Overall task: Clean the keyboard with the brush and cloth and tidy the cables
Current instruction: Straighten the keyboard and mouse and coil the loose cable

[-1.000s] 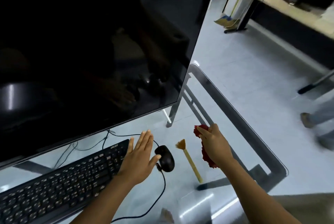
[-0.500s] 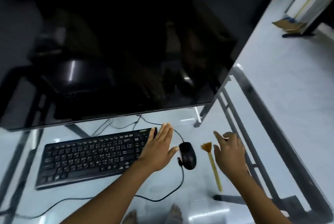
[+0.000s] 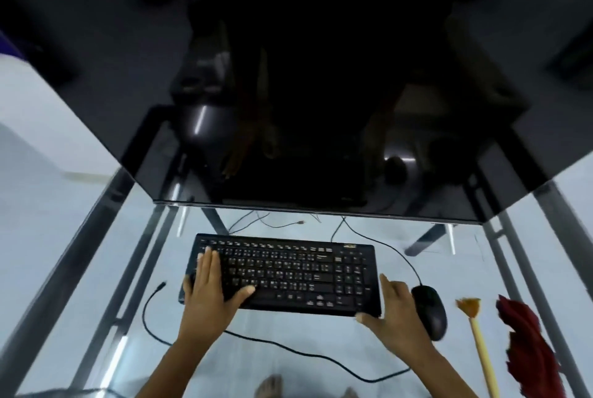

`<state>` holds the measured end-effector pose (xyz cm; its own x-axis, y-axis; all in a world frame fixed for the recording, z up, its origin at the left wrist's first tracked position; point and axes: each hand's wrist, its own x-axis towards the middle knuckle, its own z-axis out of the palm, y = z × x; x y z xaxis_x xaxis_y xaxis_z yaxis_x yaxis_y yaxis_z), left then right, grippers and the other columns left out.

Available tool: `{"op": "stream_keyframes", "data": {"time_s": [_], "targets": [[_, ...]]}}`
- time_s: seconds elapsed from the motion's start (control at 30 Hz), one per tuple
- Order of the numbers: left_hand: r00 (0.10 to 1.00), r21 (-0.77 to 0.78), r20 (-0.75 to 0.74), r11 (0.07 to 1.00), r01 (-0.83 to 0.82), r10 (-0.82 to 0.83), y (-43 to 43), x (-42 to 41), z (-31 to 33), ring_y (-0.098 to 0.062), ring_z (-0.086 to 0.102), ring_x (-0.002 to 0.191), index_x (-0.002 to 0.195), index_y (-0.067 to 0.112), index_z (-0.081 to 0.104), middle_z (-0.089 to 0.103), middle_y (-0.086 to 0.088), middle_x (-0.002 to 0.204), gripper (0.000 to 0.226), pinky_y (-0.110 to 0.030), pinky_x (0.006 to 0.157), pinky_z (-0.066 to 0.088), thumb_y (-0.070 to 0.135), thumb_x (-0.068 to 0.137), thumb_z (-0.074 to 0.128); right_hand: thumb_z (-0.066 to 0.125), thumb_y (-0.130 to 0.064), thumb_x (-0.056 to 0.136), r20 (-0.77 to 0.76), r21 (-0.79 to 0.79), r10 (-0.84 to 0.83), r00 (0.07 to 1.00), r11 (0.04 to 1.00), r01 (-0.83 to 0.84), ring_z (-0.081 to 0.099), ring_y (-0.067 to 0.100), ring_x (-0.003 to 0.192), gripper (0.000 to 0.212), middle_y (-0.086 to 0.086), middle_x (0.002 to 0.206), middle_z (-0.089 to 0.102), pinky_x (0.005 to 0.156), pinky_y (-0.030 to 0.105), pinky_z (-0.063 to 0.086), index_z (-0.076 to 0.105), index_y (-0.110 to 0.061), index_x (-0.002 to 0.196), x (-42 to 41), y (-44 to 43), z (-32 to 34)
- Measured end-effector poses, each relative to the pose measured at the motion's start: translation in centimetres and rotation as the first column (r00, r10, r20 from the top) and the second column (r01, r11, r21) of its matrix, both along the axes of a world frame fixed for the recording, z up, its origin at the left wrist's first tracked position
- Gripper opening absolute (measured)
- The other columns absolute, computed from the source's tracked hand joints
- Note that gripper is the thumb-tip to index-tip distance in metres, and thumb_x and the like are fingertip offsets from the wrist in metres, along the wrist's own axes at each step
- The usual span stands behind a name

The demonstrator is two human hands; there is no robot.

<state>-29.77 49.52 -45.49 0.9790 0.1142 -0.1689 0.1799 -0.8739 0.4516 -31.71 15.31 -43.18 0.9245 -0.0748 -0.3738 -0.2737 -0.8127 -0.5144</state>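
The left hand (image 3: 208,288) lies flat, fingers straight, on the left end of the keyboard (image 3: 288,272). The right hand (image 3: 396,311), fingers spread, touches its right edge. The brush (image 3: 479,349) and cloth (image 3: 529,349) lie right of the mouse (image 3: 430,311).

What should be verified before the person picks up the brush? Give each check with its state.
1. Hands free of tools: ok. The left hand lies flat on the keyboard; the right hand is open at its right edge.
2. Brush free: ok. It lies untouched, right of the mouse.
3. Cloth ready: ok. It lies right of the brush.
4. Gap between right hand and mouse: cannot tell; they look very close.
5. Cables tidy: not ok. One cable loops loose in front of the keyboard, its plug end lying free.
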Motion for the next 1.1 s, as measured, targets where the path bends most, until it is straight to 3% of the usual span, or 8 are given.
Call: {"op": "stream_keyframes", "data": {"time_s": [0.07, 0.17, 0.27, 0.4, 0.5, 0.77, 0.93, 1.1], "targets": [[1.000, -0.001, -0.022, 1.000, 0.022, -0.022, 2.2, -0.9, -0.7, -0.012, -0.003, 0.148, 0.154, 0.009, 0.009, 0.001, 0.000, 0.162, 0.131, -0.051, 0.118, -0.001, 0.099, 0.060, 0.021, 0.084, -0.034, 0.071, 0.020, 0.019, -0.018, 1.000, 1.000, 0.018, 0.048, 0.021, 0.115, 0.087, -0.003, 0.114, 0.038, 0.092, 0.030, 0.045, 0.037, -0.019, 0.143, -0.4, 0.7, -0.8], [0.997, -0.008, -0.022, 0.997, 0.072, -0.072, 4.2, -1.6, -1.4, -0.010, -0.006, 0.147, 0.155, 0.010, 0.007, -0.001, 0.004, 0.162, 0.127, -0.050, 0.118, -0.001, 0.094, 0.063, 0.033, 0.086, -0.032, 0.067, 0.038, -0.034, -0.066, 0.997, 0.997, 0.068, 0.051, 0.027, 0.115, 0.095, 0.000, 0.114, 0.039, 0.085, 0.032, 0.046, 0.035, -0.014, 0.145, -0.3, 1.5, -1.5], [0.997, -0.054, 0.010, 0.996, 0.074, -0.073, 5.5, -1.1, -2.1, -0.010, -0.005, 0.147, 0.154, 0.009, 0.010, 0.002, 0.004, 0.161, 0.126, -0.049, 0.119, 0.004, 0.093, 0.063, 0.036, 0.088, -0.029, 0.065, 0.052, -0.051, -0.091, 0.994, 0.994, 0.094, 0.049, 0.033, 0.116, 0.097, 0.009, 0.119, 0.045, 0.092, 0.037, 0.047, 0.037, -0.009, 0.145, 0.4, 2.1, -2.1], [0.997, -0.116, 0.056, 0.991, 0.060, -0.054, 6.2, 0.2, -2.2, -0.009, -0.003, 0.147, 0.154, 0.008, 0.013, 0.004, 0.003, 0.161, 0.121, -0.049, 0.119, 0.014, 0.085, 0.068, 0.050, 0.089, -0.029, 0.064, 0.050, -0.035, -0.098, 0.994, 0.994, 0.100, 0.048, 0.031, 0.115, 0.092, 0.008, 0.118, 0.044, 0.096, 0.038, 0.048, 0.041, -0.009, 0.140, 1.5, 2.6, -2.4], [0.997, -0.119, 0.052, 0.990, 0.071, -0.065, 6.5, 1.8, -1.9, -0.009, -0.005, 0.147, 0.154, 0.009, 0.011, 0.000, 0.006, 0.160, 0.120, -0.047, 0.120, 0.012, 0.075, 0.065, 0.056, 0.089, -0.028, 0.064, 0.055, -0.042, -0.114, 0.992, 0.992, 0.116, 0.047, 0.033, 0.116, 0.094, 0.010, 0.118, 0.045, 0.097, 0.039, 0.047, 0.039, -0.008, 0.142, 2.7, 3.1, -2.0], [0.996, -0.167, 0.046, 0.983, 0.079, -0.072, 6.5, 5.0, -1.1, -0.006, -0.004, 0.145, 0.155, 0.011, 0.009, 0.001, 0.007, 0.160, 0.113, -0.041, 0.121, 0.008, 0.060, 0.070, 0.067, 0.087, -0.025, 0.066, 0.042, -0.047, -0.123, 0.992, 0.991, 0.125, 0.049, 0.030, 0.106, 0.065, 0.005, 0.106, 0.040, 0.093, 0.038, 0.049, 0.046, -0.013, 0.116, 5.7, 3.7, -1.0], [0.995, -0.234, 0.054, 0.969, -0.073, 0.088, 8.1, 4.8, -1.4, -0.021, 0.019, 0.147, 0.153, 0.014, 0.023, 0.021, 0.003, 0.159, 0.097, -0.043, 0.118, 0.025, 0.040, 0.076, 0.077, 0.083, -0.021, 0.074, 0.023, -0.081, -0.105, 0.994, 0.991, 0.106, 0.050, 0.024, 0.098, 0.055, 0.006, 0.108, 0.043, 0.081, 0.028, 0.041, 0.051, -0.012, 0.118, 6.0, 2.9, -1.0], [0.986, -0.233, 0.114, 0.968, -0.091, 0.120, 7.6, 5.1, -1.4, -0.021, 0.045, 0.134, 0.145, 0.011, 0.040, 0.041, -0.002, 0.150, 0.079, -0.035, 0.104, 0.040, 0.031, 0.079, 0.078, 0.084, -0.023, 0.075, 0.062, -0.100, -0.113, 0.992, 0.988, 0.119, 0.047, 0.019, 0.090, 0.064, 0.007, 0.108, 0.047, 0.078, 0.027, 0.040, 0.052, -0.007, 0.129, 6.6, 2.8, -1.5]]}}
